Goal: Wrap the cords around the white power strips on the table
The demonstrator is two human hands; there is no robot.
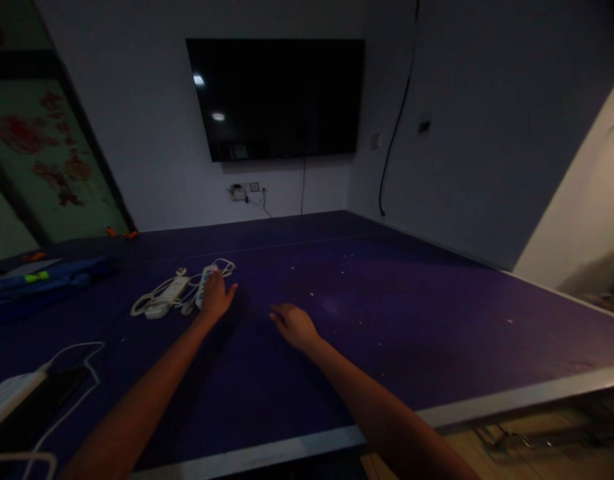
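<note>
My left hand reaches over a white power strip with blue-green sockets. Its thumb sticks out to the right, away from the fingers, which lie over the strip's right side; whether they touch it I cannot make out. Just left of it lies a second white power strip, its cord looped around it. My right hand hovers at or just above the purple tabletop, fingers loosely stretched to the left and apart from the thumb, with nothing in them.
Blue cloth lies at the table's left. Nearer, another white power strip rests by a dark flat object, with a white cord. White scraps dot the tabletop. A television hangs on the wall above sockets.
</note>
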